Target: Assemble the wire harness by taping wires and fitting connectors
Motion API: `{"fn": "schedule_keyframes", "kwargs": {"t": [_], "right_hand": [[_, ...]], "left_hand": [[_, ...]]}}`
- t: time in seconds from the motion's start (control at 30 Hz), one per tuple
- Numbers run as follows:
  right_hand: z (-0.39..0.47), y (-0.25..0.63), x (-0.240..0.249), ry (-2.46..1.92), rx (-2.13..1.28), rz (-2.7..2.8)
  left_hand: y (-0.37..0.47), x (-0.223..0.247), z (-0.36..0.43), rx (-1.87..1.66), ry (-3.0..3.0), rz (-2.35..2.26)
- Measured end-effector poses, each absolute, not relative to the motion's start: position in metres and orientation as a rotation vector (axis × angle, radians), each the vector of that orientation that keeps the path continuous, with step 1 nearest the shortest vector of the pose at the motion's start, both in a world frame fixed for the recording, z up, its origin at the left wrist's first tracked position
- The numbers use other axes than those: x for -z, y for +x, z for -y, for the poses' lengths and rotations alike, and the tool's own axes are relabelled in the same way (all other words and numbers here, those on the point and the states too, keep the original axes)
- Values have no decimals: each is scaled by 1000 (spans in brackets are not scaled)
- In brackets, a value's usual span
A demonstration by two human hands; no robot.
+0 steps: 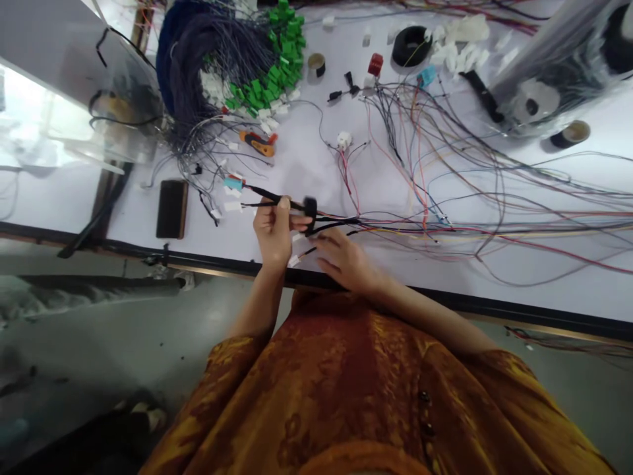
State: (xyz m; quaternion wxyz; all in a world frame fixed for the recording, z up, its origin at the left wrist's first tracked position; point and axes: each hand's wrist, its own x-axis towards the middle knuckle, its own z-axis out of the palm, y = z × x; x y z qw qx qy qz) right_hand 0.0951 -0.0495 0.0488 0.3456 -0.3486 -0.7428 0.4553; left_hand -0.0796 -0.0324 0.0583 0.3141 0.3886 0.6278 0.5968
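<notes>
My left hand (275, 231) is closed around a black-taped wire harness (270, 194), thumb on top. A light-blue connector (234, 183) ends the harness on the left, with a white connector (233, 206) just below it. Against the left fingertips is a roll of black tape (310, 212), slightly blurred, standing on edge by the wires. My right hand (349, 260) is just right of the roll, its curled fingers on the dark wires; its fingertips are partly hidden. A short branch with a small white connector (295, 260) sticks out between the hands.
A coil of dark wires (180, 59) with green connectors (270, 82) lies at the back left. Nearby are an orange cutter (257, 142) and a dark phone (172, 209). Long loose wires (494, 231) run right. Another black tape roll (411, 46) and a plastic-wrapped roll (548, 79) are behind.
</notes>
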Motion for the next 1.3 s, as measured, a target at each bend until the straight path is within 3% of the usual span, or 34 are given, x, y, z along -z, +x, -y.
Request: {"fn": "schedule_keyframes", "kwargs": {"t": [0.3,0.4,0.57,0.8,0.97,1.07,1.2,1.3], "right_hand": [[-33,70,-43,-1244,-1836,926],[-23,80,-36,-1160,-1777,848],[1,95,-33,-1179,-1597,983],[64,107,-28,-1155,-1095,1782],[39,102,-37,-1161,-1268,1413],[-6,92,-39,-1247,-1585,1095],[-37,89,-32,-1217,-1977,917],[-20,98,-24,-1159,-1769,954]], "left_hand": [[-81,-52,47,-1535,1140,-1533],[-83,-42,41,-1519,982,-1449],[-74,-40,31,-1255,1226,-1396],[-64,-52,25,-1374,1077,-1575],[-63,-71,41,-1198,1424,-1471],[-63,-75,51,-1095,1762,-1385],[-65,-64,53,-1099,1745,-1409],[-64,-52,46,-1316,1548,-1503]]}}
